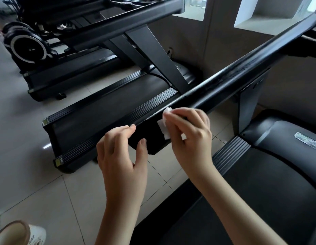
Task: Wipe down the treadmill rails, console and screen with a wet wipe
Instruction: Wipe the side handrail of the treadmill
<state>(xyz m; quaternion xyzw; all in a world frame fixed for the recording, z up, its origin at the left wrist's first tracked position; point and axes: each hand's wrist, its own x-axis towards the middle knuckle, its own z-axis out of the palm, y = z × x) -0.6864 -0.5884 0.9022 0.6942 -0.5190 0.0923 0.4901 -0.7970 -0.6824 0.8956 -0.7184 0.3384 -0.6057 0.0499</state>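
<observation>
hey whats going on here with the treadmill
A person is wiping a black treadmill handrail. The right hand pinches a white wet wipe against the rail near its free end, while the left hand loosely holds that end. A second treadmill stands beyond on the tiled floor.

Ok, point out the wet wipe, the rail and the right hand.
wet wipe [163, 127]: head view, lower white flap.
rail [224, 82]: head view, bare upper surface.
right hand [190, 133]: head view, back of the hand.
</observation>
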